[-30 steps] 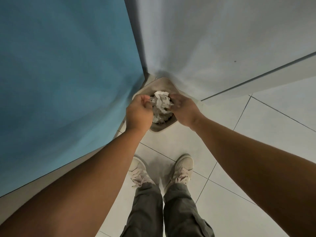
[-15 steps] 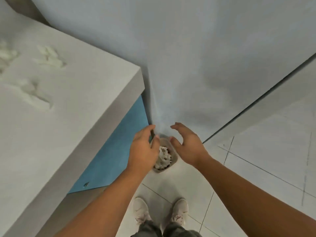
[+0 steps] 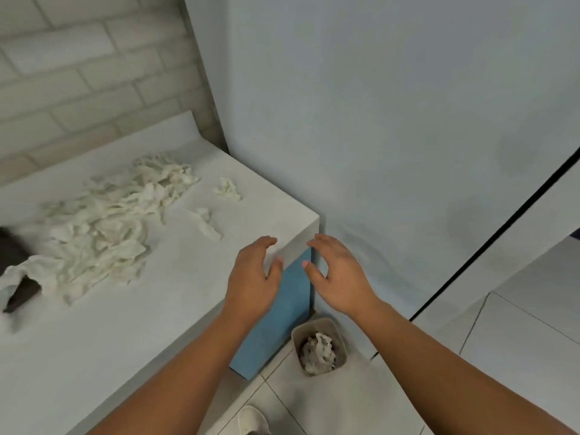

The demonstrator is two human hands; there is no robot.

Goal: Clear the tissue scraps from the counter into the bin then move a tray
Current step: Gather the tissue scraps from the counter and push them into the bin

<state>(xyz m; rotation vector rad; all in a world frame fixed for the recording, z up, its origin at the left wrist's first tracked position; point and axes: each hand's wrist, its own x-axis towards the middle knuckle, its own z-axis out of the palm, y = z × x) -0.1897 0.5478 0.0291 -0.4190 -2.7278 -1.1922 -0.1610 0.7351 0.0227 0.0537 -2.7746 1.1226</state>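
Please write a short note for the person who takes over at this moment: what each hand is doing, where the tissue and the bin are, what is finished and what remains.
Left hand: open, empty, over the near corner of the counter.
Right hand: open, empty, beside that corner, off the counter.
Bin: on the floor at the foot of the counter, with a wad of tissue inside.
Done: that wad is binned.
Left: the large tissue pile and two small scraps lie on the counter. A dark thing at the counter's left edge, partly under tissue, may be the tray; I cannot tell.
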